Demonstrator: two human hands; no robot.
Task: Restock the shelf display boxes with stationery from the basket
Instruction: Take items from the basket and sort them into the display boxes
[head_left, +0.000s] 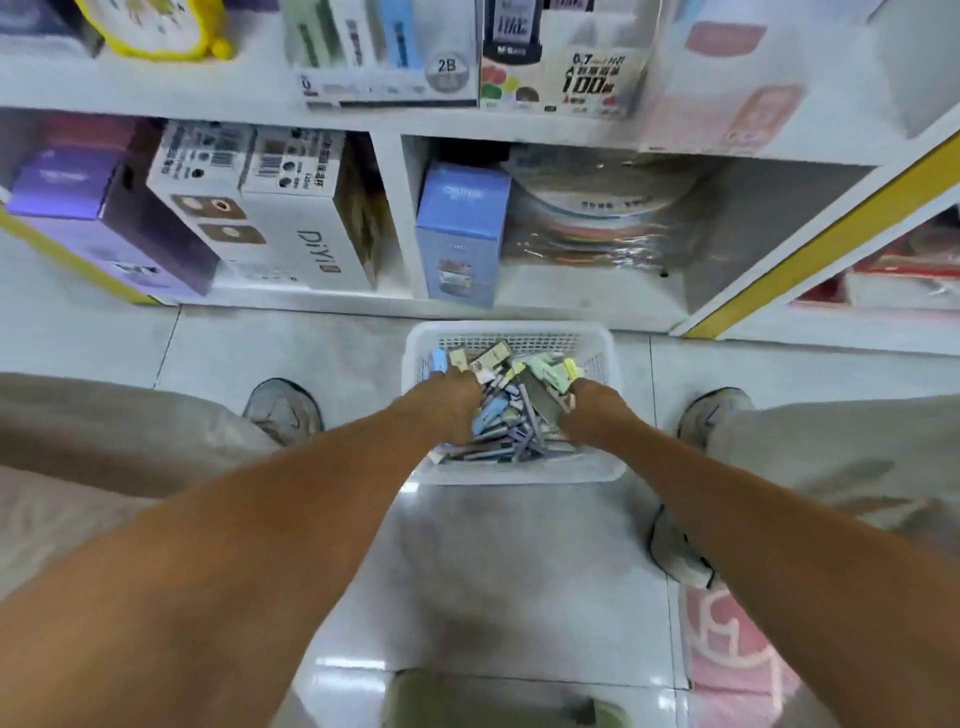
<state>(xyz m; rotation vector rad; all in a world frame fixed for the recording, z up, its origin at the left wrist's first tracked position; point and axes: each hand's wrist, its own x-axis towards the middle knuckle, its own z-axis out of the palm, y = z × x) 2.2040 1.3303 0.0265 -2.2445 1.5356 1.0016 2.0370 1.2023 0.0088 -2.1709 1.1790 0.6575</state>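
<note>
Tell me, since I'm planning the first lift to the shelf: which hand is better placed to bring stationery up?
Probably left. The left hand is buried deeper in the stationery mid-basket; the right hand sits at the pile's edge. Neither grip is clearly visible.

Both hands are buried to the knuckles in the stationery (511, 410) in the white basket (519, 473): the left hand (449, 410) at nine o'clock of the heap, the right hand (584, 410) at three. Their fingers are out of sight, so whether either grips anything cannot be told. The packets are too small and smeared to name. At twelve o'clock the upper shelf boxes (384, 52) are cut by the top edge, their print blurred. At six o'clock a green object (498, 701) runs off the frame.
</note>
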